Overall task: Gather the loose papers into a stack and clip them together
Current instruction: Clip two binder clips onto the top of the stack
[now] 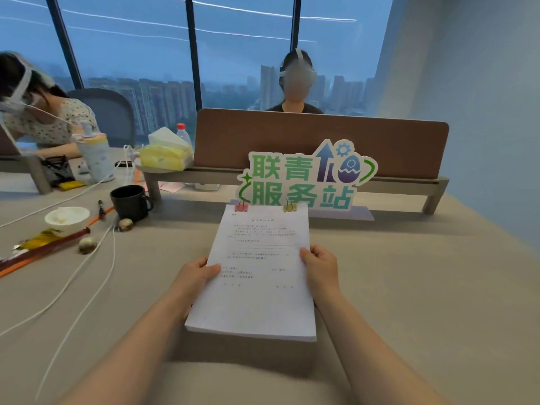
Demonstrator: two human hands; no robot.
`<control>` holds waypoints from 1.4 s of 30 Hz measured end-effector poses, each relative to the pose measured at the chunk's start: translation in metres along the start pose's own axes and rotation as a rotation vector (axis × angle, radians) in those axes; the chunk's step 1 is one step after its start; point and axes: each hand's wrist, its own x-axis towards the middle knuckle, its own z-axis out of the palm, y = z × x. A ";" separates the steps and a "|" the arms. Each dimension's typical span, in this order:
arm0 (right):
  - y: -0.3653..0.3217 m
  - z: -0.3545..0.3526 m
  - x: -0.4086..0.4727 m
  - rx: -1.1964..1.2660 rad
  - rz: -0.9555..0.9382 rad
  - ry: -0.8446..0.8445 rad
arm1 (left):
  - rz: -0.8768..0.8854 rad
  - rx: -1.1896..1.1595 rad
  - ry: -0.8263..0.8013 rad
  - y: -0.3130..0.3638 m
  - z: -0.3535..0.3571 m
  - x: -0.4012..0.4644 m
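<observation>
A thick stack of white printed papers (pixel 257 276) is held above the beige table (pixel 423 287), its near edge lifted. My left hand (pixel 195 273) grips the stack's left edge with the thumb on top. My right hand (pixel 320 266) grips the right edge the same way. Two binder clips sit on the stack's far edge: a red clip (pixel 241 206) at the left corner and a yellow clip (pixel 290 206) further right.
A green-lettered sign (pixel 304 176) stands just behind the papers, before a brown desk divider (pixel 321 141). To the left are a black mug (pixel 131 201), a white bowl (pixel 67 218), white cables (pixel 87 258), wrappers and tissues (pixel 166 154). Two people sit beyond.
</observation>
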 end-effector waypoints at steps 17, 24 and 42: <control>0.008 0.117 0.005 -0.266 -0.081 -0.226 | 0.020 0.152 0.209 0.012 -0.091 0.031; 0.019 0.125 0.018 -0.492 -0.117 -0.212 | 0.045 0.193 0.244 0.009 -0.092 0.049; 0.033 0.132 0.032 -1.130 -0.238 -0.104 | 0.086 0.773 0.267 0.001 -0.099 0.077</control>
